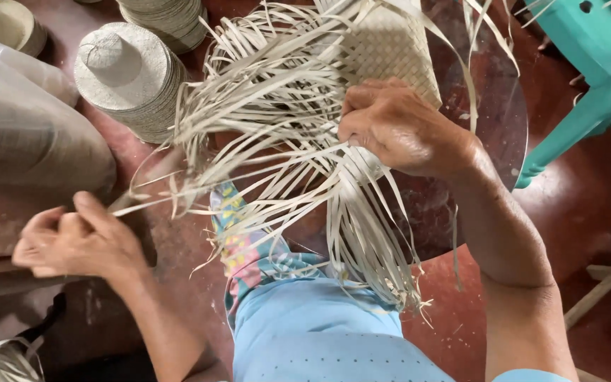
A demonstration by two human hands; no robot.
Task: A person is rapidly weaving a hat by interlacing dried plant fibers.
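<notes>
Right now my right hand (pixel 397 127) is curled down on the half-made woven piece (pixel 390 49), its fingers pressing a bunch of loose pale strips (pixel 270 127) where they meet the weave. My left hand (pixel 72 244) is closed in a fist, far off to the side, pinching one long strip (pixel 150 201) and pulling it tight. Near it stands a stack of woven hats (pixel 132 78). A green plastic chair (pixel 588 64) stands past my right arm.
</notes>
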